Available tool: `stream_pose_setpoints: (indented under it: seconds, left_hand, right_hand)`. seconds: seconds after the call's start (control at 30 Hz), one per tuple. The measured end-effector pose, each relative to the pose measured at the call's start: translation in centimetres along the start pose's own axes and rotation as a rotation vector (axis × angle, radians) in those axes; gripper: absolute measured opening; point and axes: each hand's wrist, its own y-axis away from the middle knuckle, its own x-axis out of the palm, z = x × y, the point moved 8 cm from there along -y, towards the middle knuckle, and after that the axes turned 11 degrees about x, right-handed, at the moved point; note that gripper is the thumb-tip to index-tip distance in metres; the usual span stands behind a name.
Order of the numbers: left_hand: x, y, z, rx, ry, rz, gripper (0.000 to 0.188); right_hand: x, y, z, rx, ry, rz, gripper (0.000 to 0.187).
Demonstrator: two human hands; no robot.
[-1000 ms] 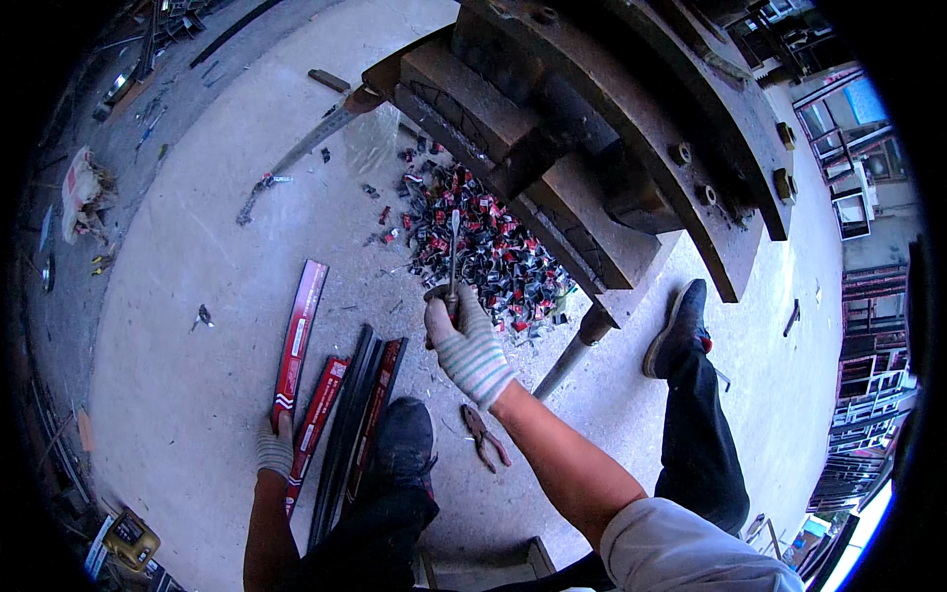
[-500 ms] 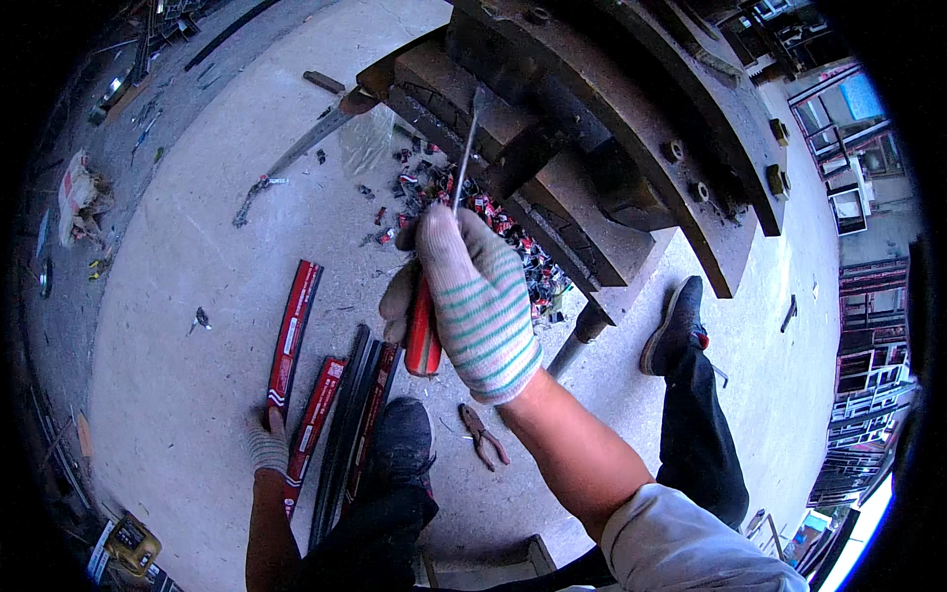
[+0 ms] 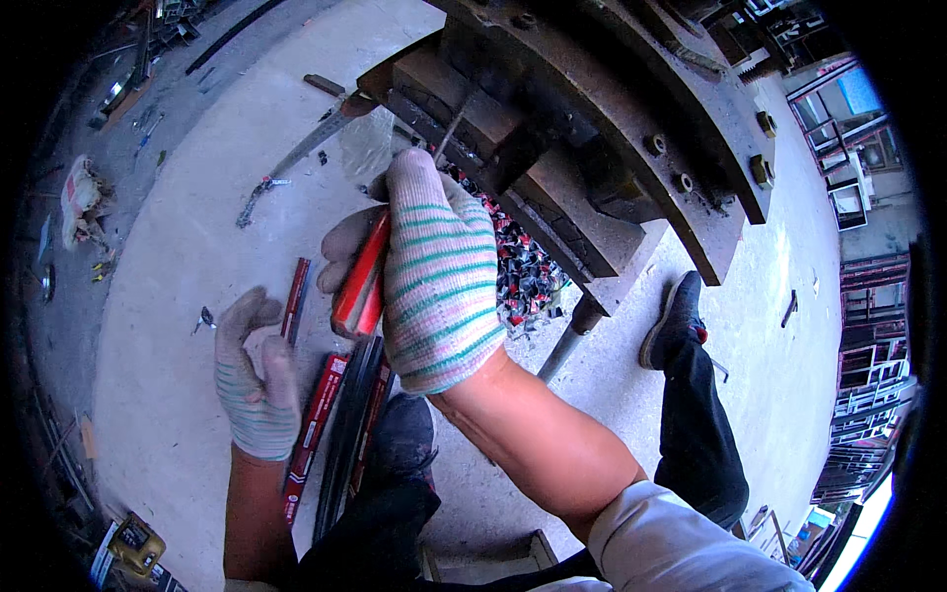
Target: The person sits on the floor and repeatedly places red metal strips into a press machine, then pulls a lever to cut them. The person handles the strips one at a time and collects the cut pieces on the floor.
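My right hand, in a white knit glove with green stripes, is closed around the red handle of a screwdriver. The thin shaft points up and away, its tip at the dark steel jaws of a heavy bolted machine. Lower on the left is my gloved left hand, open, thumb apart from the curved fingers. It hovers beside a red-and-black strip, partly covering it, with nothing visibly gripped. Another red strip and black strips lie alongside, by my left shoe.
Small red and black scraps are heaped beneath the machine, which stands on metal legs. A plastic bag lies near its far leg. Window-like frames line the right side. A yellow tool sits at lower left.
My left hand has let go of the red-and-black strip and risen, opening. My right hand has shifted left with the screwdriver, whose handle now tilts more; my forearm now mostly covers the pliers on the floor.
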Motion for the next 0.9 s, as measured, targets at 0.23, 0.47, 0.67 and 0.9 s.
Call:
stream_pose_setpoints:
  seconds: [0.23,0.47,0.67,0.9]
  left_hand:
    - [1.4,-6.9,-10.8,0.48,-0.116,0.044,0.049]
    - [1.6,-9.8,-12.0,0.618,-0.256,-0.088,0.036]
    - [2.2,-10.3,-13.2,0.624,-0.259,-0.183,0.026]
    - [3.5,-9.9,-14.9,0.683,-0.308,-0.17,0.03]
  right_hand:
    - [-0.7,-1.5,0.2,-0.299,0.219,-0.227,0.039]
    - [1.0,-0.7,1.3,-0.172,0.032,-0.047,0.04]
    - [1.0,0.0,1.2,-0.099,-0.147,0.066,0.035]
    - [-1.1,1.2,1.4,-0.164,-0.041,0.163,0.036]
